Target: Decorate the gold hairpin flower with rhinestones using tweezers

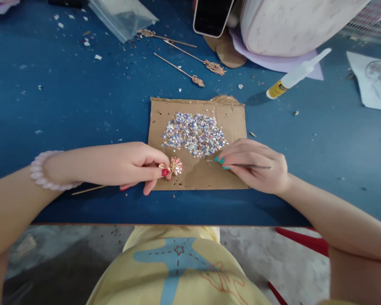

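Observation:
My left hand (139,163) is closed on a gold hair stick, pinching it just behind its flower head (177,165), which is set with pink and pearly pieces. The hair stick's thin shaft (89,190) comes out below my wrist. In my right hand (260,163) is a slim metal tool (254,166), held like a pen, its tip pointing left; whether it is a picker or tweezers I cannot tell. Between and beyond my hands, a heap of shiny blue, white and yellowish chips (195,133) lies on a piece of cardboard (209,180).
Beyond the cardboard lie three more hair sticks (214,67). A glue bottle (282,87) with a long nozzle stands at the right. Farther back are a plastic bag (123,19), a phone (212,17), a pale pouch (292,25) and a printed sheet (374,80).

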Demonstrator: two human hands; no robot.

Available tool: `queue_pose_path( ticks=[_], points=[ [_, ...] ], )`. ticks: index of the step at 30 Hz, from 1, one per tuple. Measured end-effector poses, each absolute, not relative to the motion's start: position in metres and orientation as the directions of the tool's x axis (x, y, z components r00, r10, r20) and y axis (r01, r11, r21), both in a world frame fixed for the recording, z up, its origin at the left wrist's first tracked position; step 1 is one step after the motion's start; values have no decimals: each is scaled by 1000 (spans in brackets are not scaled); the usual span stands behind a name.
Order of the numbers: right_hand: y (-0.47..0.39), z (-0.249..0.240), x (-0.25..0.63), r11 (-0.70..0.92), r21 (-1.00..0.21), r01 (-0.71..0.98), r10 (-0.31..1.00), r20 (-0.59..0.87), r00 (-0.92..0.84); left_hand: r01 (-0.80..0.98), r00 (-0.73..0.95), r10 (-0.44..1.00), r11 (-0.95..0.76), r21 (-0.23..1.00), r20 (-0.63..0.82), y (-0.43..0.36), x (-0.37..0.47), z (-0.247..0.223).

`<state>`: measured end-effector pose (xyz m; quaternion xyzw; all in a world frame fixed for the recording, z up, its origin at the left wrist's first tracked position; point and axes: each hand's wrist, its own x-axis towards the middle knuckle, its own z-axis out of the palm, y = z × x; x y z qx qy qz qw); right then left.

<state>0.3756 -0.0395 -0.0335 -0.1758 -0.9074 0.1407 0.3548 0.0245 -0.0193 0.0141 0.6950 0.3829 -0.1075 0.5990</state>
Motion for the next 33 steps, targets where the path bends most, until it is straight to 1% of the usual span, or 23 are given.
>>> queue_pose_path(
  ticks=[3,5,7,12,17,21,33],
  points=[
    [-41,-32,374,931,-303,204,353,606,-713,660,686,404,7,751,-606,-19,25,15],
    [-41,-32,374,935,-295,196,343,609,-715,661,684,407,5,750,-605,-19,25,15],
    [-41,-32,374,927,-319,195,358,607,-710,662,682,409,6,749,-606,-20,26,16],
    [-39,-33,375,880,-430,202,439,571,-694,657,687,412,-2,753,-598,-20,26,16],
    [-39,-33,376,840,-499,214,497,547,-674,661,686,403,2,750,-606,-19,24,14],
    [-38,-34,377,794,-558,241,553,500,-666,670,678,407,0,743,-612,-19,25,15],
    [-38,-37,377,766,-598,235,577,479,-662,686,661,410,10,727,-629,-20,27,16]
  ],
)
